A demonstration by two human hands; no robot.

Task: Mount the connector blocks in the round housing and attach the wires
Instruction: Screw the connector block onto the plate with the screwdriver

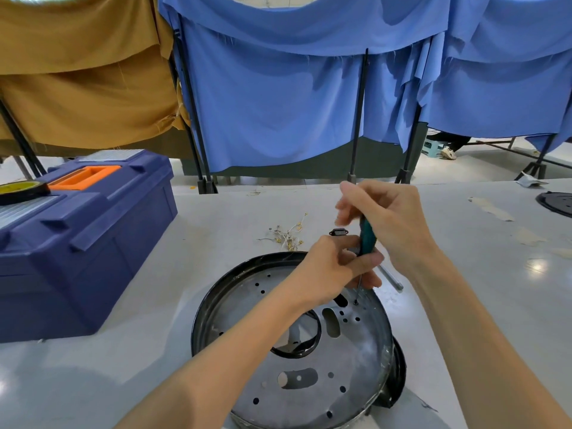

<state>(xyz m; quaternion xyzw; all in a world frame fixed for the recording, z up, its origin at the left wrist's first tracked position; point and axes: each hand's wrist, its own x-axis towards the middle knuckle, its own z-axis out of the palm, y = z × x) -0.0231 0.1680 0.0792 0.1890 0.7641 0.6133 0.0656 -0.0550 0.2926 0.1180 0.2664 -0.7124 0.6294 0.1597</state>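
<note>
Seeing no legible txt, labels, brands or nos. anywhere, incl. on blue toolbox (93,243), tape roll (21,191) atop it, or round housing (309,400) up front.

Right hand (391,221) on top, curled round the screwdriver (367,241). Left hand (331,269) just below (pinching its shaft), forearms stretched forward.

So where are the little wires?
In the head view, the bundle of thin white wires with yellow ends lies on the grey table, just beyond the far rim of the round black metal housing, left of the small dark connector block.
</note>
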